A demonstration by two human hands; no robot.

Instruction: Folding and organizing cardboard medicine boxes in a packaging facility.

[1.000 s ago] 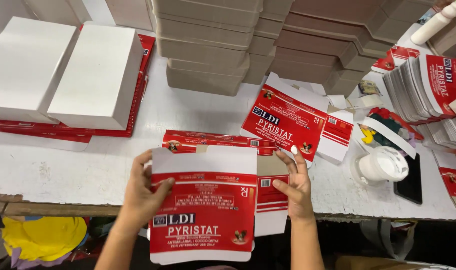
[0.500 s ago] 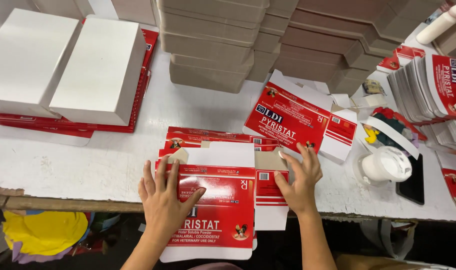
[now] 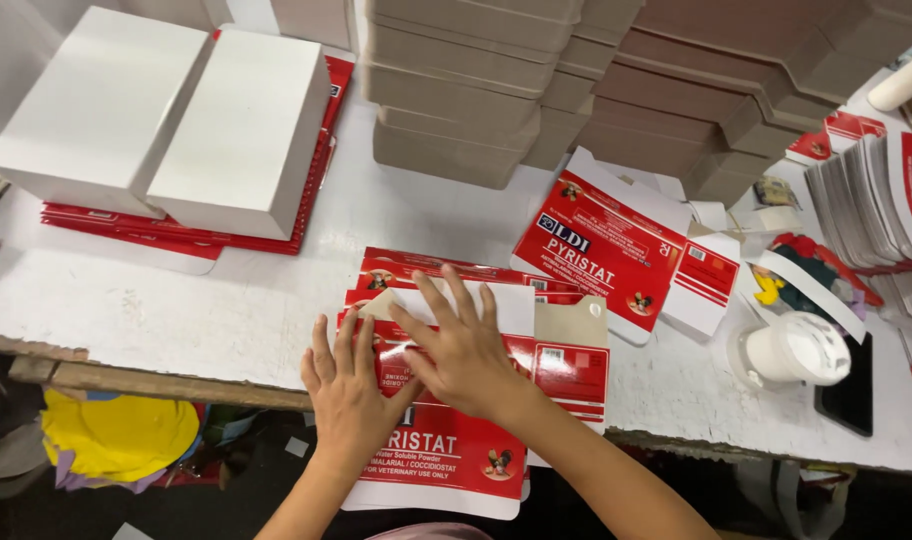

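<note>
Red-white flat carton (image 3: 446,455) at table (image 3: 176,300) edge, left hand (image 3: 351,395) & right hand (image 3: 461,350) pressing flat, fingers spread.

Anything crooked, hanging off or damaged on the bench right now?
The red carton blank under the left hand and right hand sticks out past the table edge. Another red blank lies tilted by the brown stacks. No damage or spill that I can see.

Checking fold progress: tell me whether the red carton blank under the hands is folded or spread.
Partly folded: the red carton blank has its white flap turned over, both hands pressing.
</note>
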